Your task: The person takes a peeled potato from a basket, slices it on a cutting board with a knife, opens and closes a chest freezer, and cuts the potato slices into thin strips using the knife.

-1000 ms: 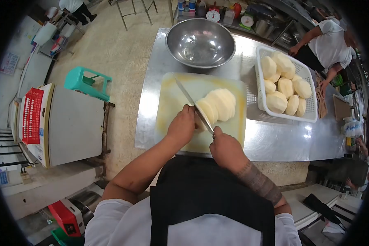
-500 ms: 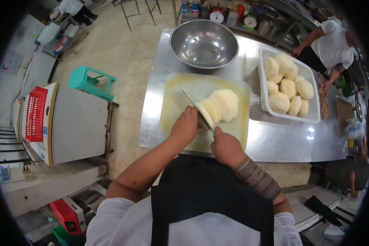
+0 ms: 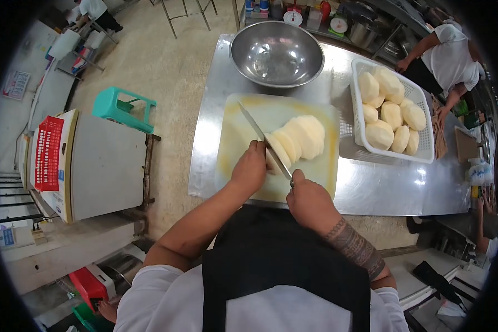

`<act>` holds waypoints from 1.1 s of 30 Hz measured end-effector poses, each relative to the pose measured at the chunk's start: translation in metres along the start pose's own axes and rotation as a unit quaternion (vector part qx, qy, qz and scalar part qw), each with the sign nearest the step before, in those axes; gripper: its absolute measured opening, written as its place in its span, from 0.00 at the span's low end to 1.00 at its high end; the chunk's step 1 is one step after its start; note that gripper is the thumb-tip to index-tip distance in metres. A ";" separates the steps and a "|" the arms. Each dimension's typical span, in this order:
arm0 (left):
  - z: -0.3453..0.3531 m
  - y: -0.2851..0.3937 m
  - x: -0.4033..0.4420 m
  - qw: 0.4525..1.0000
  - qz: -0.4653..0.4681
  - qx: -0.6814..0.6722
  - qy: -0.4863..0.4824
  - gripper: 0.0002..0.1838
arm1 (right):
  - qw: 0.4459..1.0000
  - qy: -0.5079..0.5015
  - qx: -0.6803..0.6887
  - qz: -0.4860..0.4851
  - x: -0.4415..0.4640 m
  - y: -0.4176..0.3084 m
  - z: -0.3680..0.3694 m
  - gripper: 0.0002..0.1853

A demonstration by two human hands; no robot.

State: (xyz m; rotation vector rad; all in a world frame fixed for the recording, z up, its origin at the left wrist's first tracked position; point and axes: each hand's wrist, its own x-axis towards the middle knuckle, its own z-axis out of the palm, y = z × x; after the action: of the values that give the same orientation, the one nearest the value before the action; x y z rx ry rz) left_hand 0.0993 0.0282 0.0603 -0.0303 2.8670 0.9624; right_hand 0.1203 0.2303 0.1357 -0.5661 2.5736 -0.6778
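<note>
Board [image 3: 243,110] is the reference, lying flat on the worktop [image 3: 382,191]. Sliced root [image 3: 304,135] sits on the board's right half, slices fanned but touching. Right hand [image 3: 311,202], at the board's near edge, is wrapped around the handle of the knife [image 3: 249,119]; blade slants across the board, tip toward its far-left corner, edge at the left end of the root. Left hand [image 3: 250,167], over the board's near-left part, has fingers bent and together right by the blade; can't tell if they pinch anything, undersides hidden. Steel bowl [image 3: 276,55] just beyond the board's far edge. White basket [image 3: 390,151] right of the board, holding whole peeled roots [image 3: 392,115].
</note>
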 end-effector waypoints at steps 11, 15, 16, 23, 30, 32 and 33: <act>0.002 -0.004 -0.004 1.000 -0.003 0.000 0.005 0.23 | 1.000 0.011 -0.009 -0.008 -0.002 -0.005 0.002 0.11; 0.008 -0.010 -0.001 1.000 0.005 0.002 0.013 0.21 | 1.000 0.005 -0.006 -0.001 -0.006 0.003 0.012 0.11; 0.009 -0.011 -0.002 1.000 0.013 0.007 0.014 0.22 | 1.000 0.006 -0.013 0.004 -0.002 0.018 0.034 0.11; 0.014 -0.015 -0.003 0.999 0.008 -0.009 0.031 0.22 | 0.999 0.000 -0.031 0.008 0.003 0.014 0.031 0.11; 0.015 -0.015 -0.004 1.000 -0.013 -0.009 0.023 0.21 | 1.000 0.013 -0.004 -0.009 -0.011 0.011 0.031 0.11; 0.013 -0.018 -0.004 0.999 0.016 -0.003 0.034 0.20 | 1.000 -0.001 -0.010 0.015 0.001 0.024 0.050 0.11; 0.015 -0.020 -0.008 0.999 0.028 0.001 0.036 0.20 | 1.000 0.001 -0.014 0.012 -0.001 0.024 0.052 0.11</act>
State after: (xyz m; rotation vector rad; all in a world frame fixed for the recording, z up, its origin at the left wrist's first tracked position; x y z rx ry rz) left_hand 0.1101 0.0207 0.0375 0.0165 2.9491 0.9889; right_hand 0.1399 0.2305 0.0816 -0.5424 2.5907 -0.6355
